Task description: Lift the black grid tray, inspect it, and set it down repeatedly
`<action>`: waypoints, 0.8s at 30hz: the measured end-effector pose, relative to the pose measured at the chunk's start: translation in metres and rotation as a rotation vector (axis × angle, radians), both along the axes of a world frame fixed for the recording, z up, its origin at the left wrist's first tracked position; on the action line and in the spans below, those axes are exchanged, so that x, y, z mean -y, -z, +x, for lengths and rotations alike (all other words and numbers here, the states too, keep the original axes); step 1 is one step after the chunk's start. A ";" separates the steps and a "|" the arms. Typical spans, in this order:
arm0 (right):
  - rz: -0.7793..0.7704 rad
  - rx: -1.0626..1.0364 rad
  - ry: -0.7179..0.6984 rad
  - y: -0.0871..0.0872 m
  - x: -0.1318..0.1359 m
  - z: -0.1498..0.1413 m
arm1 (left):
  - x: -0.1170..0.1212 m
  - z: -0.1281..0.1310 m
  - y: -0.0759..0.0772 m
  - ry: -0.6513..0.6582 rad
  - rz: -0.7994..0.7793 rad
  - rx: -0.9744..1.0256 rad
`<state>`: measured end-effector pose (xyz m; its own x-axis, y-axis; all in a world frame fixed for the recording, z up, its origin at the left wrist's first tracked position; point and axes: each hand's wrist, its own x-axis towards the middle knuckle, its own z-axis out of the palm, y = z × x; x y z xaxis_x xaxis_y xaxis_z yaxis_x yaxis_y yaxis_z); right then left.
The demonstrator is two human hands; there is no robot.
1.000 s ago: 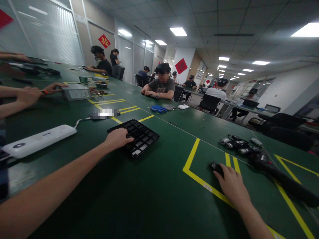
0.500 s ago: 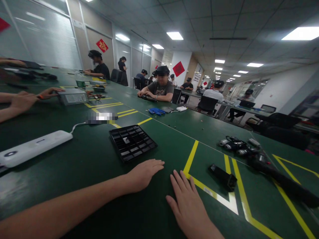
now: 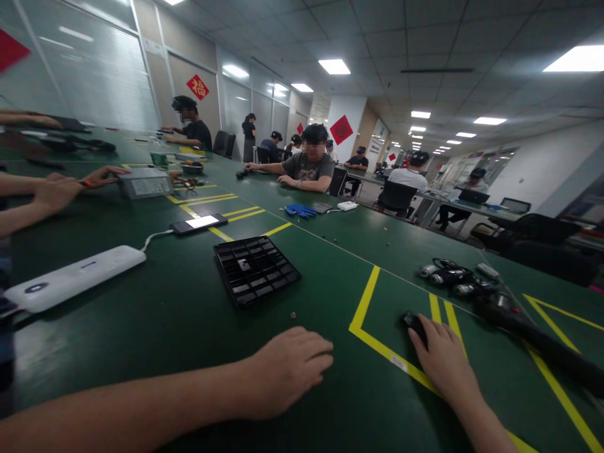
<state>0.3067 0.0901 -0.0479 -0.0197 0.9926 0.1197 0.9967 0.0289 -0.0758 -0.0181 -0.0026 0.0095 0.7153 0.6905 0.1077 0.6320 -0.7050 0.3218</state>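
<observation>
My right hand (image 3: 444, 355) is wrapped over an elongated black plastic piece (image 3: 414, 328), thumb on its near left side and fingers across the top. Most of that piece is hidden under the hand, so its kind is unclear. On the green table my left hand (image 3: 295, 368) rests with loosely bent fingers pointing right, and nothing shows in it. Beyond the left hand lies a tiny metallic piece (image 3: 293, 315), too small to name. A square black plastic tray-like panel with a ribbed grid (image 3: 257, 270) lies farther off, apart from both hands.
A white power strip (image 3: 78, 277) lies left, cabled to a phone (image 3: 199, 224). Beyond are a grey metal box (image 3: 145, 182) touched by another person's hand, and blue gloves (image 3: 301, 211). At right lies a bundle of black tools (image 3: 472, 286). Yellow tape (image 3: 365, 299) marks the table.
My right hand has moved right from the bare tabletop onto the black piece and taken hold of it. My left hand has shifted slightly right and nearer, its fingers more bent.
</observation>
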 end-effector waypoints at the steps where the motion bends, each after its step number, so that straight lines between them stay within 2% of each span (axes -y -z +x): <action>1: 0.005 0.004 -0.003 0.000 0.000 -0.001 | -0.008 -0.004 0.003 -0.105 0.071 -0.028; 3: 0.011 0.008 -0.009 0.000 0.001 -0.003 | -0.025 -0.015 0.008 -0.326 0.176 -0.124; 5: 0.010 0.006 -0.011 0.000 0.000 -0.004 | -0.038 -0.024 0.013 -0.459 0.192 -0.222; 7: 0.012 0.003 -0.003 0.001 -0.001 -0.003 | -0.045 -0.030 0.017 -0.456 0.149 -0.269; 10: 0.050 0.011 -0.023 0.003 -0.002 -0.001 | -0.045 -0.032 0.020 -0.374 0.093 -0.239; 13: 0.067 0.015 -0.030 0.005 -0.002 0.001 | -0.044 -0.034 0.013 -0.407 -0.024 0.003; 16: 0.038 0.002 0.001 0.007 -0.002 0.001 | -0.052 -0.047 -0.003 -0.627 -0.303 0.563; 18: 0.031 0.004 0.002 0.008 -0.004 0.001 | -0.063 -0.065 -0.014 -0.782 -0.405 0.831; 20: 0.039 0.010 -0.008 0.009 -0.005 0.002 | -0.075 -0.089 -0.022 -0.875 -0.371 0.887; 24: 0.065 0.013 -0.016 0.011 -0.006 0.004 | -0.094 -0.132 -0.023 -1.044 -0.211 0.708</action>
